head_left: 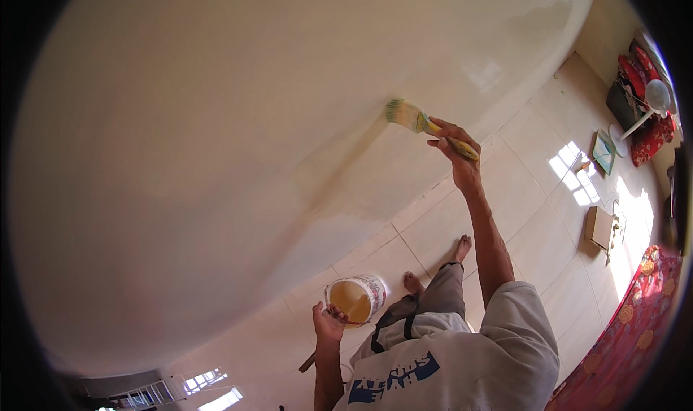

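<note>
My right hand (456, 147) is wrapped round the wooden handle of a wide paintbrush (410, 115). The brush's greenish bristle tips meet the pale wall (216, 122), at or very near its surface. Lower down, my left hand (330, 322) grips a white paint bucket (372, 293) at its rim, tilted so its mouth faces me. Yellowish liquid (352, 300) shows inside. Darker, wet-looking patches (339, 227) mark the wall below and to the right of the brush. A dark stick-like piece (308, 362) shows beside my left wrist, partly hidden.
Pale floor tiles (530, 151) run along the wall's foot, under my bare feet. At right lie a small box (598, 228), a green-blue flat panel (604, 152), a white stand (639, 122) and red patterned fabric (653, 140). A red floral cloth (635, 324) covers the lower right.
</note>
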Demonstrator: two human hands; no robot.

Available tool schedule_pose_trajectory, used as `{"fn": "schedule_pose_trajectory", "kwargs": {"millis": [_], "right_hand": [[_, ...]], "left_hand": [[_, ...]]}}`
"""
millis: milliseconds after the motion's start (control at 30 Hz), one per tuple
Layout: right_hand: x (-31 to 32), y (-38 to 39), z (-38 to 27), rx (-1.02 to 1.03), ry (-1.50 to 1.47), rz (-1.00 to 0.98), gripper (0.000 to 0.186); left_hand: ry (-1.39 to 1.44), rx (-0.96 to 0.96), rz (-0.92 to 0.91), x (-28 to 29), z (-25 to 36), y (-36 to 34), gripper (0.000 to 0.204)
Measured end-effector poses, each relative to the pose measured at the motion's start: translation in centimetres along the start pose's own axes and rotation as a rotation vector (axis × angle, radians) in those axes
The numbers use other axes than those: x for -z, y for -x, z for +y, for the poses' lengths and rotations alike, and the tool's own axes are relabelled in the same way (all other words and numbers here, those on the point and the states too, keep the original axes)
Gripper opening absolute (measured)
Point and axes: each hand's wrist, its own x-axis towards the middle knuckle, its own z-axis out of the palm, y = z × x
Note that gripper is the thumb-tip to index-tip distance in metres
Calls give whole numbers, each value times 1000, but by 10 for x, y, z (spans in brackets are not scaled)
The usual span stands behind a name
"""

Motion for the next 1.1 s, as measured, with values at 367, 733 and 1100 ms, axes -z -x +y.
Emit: {"fn": "schedule_pose_trajectory", "kwargs": {"millis": [367,733,1100], "right_hand": [[-58,25,7,304,556,178,21],[-90,63,-7,-2,101,-221,19],[2,2,11,58,96,385,14]], "left_hand": [[-9,33,21,-8,8,5,40],[-12,41,40,-9,12,5,40],[-76,46,-1,-8,14,2,41]]}}
